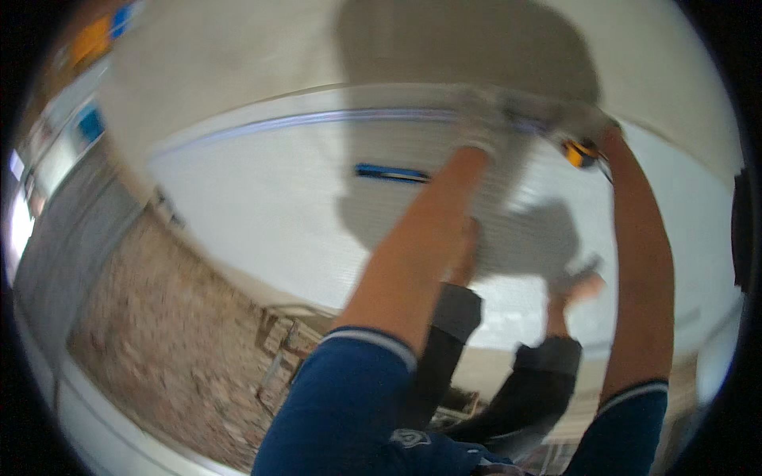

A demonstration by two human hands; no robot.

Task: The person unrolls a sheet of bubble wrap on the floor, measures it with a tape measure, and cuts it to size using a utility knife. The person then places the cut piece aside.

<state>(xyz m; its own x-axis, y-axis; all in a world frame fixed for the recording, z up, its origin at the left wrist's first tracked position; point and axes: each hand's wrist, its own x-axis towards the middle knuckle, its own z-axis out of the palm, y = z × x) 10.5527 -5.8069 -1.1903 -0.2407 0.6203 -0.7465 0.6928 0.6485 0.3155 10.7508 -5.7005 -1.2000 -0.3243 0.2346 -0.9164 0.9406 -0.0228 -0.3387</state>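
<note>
My left hand (481,127), in a pale glove, reaches to a long, shiny straight strip (317,119) that runs along the far edge of a white sheet (262,206). Motion blur and shadow smear its fingers. Farther right, my right hand (586,125) also looks gloved and is over the right end of the strip; its fingers are too blurred to read. A yellow and black tape measure (580,153) is just below that hand, and whether it is held cannot be made out. On the sheet, left of my left forearm, lies a blue utility knife (392,173).
My bare feet (586,289) are on the sheet's near part. A plain beige surface (230,71) borders its far side. Rough brown ground (167,333) with a metal frame (282,349) lies at the lower left. A broad shadow (468,47) covers the middle.
</note>
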